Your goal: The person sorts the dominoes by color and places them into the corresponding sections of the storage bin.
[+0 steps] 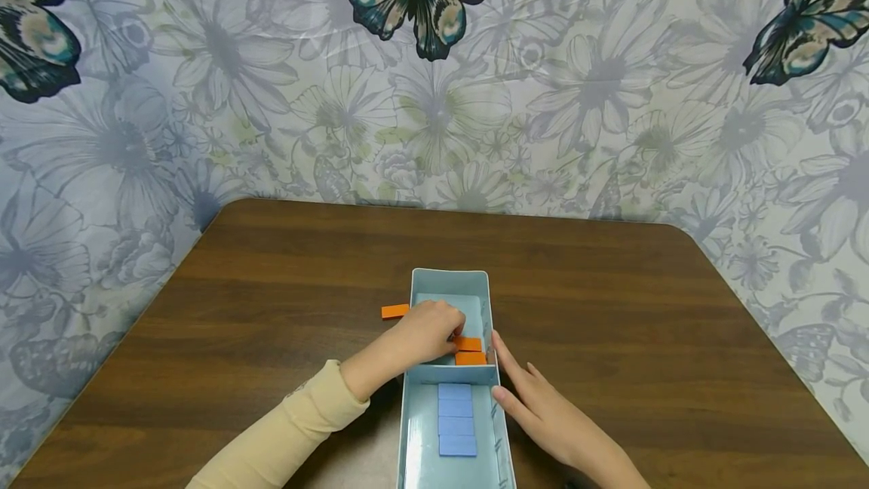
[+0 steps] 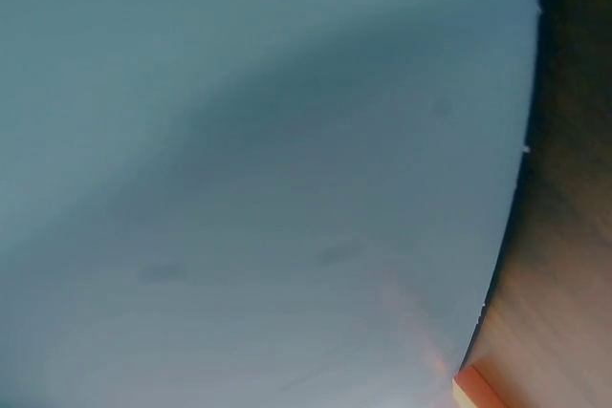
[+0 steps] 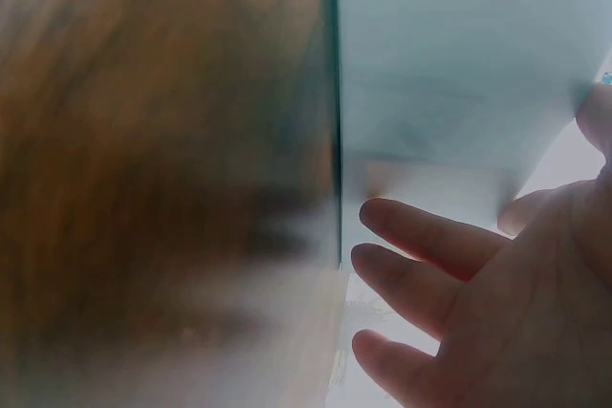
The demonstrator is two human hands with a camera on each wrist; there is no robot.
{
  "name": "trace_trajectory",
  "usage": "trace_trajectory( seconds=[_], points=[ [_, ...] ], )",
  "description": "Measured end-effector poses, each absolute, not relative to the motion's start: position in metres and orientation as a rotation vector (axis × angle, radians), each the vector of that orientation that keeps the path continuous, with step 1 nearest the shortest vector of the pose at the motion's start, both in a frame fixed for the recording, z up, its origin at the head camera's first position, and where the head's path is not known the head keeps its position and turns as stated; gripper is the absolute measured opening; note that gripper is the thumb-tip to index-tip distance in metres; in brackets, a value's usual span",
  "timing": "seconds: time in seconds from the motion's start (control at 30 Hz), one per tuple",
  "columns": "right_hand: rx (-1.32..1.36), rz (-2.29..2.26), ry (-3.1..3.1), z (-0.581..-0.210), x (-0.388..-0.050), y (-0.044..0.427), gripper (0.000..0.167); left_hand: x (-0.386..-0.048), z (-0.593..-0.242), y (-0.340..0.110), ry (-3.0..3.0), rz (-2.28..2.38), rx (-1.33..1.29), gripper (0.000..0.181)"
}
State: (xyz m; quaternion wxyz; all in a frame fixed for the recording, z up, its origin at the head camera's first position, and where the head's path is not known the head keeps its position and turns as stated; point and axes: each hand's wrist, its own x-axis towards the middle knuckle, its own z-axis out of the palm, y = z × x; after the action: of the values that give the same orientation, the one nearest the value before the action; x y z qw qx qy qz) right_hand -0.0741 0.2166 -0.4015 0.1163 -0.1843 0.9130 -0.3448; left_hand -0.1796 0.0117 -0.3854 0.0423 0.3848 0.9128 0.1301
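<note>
A long light-blue tray [image 1: 422,466] with a divider across it lies on the table. My left hand [image 1: 429,329] reaches into its far compartment, fingers bent down at an orange block [image 1: 468,343]; the fingertips are partly hidden, but they seem to pinch its left end. A second orange block [image 1: 471,358] lies just nearer, by the divider. Several blue tiles [image 1: 456,427] form a column in the near compartment. Against the tray's right outer wall, my right hand [image 1: 553,413] rests with extended fingers. In the right wrist view, that hand [image 3: 516,284] shows spread fingers beside the wall.
Another orange block [image 1: 394,312] lies on the brown wooden table [image 1: 305,262], just left of the tray. It also peeks in as an orange corner [image 2: 481,387] in the left wrist view. A flowered, butterfly-patterned cloth [image 1: 434,112] hangs behind the table.
</note>
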Motion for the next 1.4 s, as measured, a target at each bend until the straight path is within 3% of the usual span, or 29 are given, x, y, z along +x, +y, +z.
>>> trace_trajectory(
  seconds=[0.8, 1.4],
  points=[
    [-0.63, -1.052, 2.688, -0.4007, -0.0741, 0.2183, 0.063, -0.1763, -0.3836, 0.0141, 2.772, 0.291, 1.262, 0.013],
    [-0.61, -1.035, 2.693, -0.4015, -0.0734, 0.2179, 0.063, -0.1744, -0.3818, 0.014, 2.736, 0.322, 1.179, 0.018]
  ],
)
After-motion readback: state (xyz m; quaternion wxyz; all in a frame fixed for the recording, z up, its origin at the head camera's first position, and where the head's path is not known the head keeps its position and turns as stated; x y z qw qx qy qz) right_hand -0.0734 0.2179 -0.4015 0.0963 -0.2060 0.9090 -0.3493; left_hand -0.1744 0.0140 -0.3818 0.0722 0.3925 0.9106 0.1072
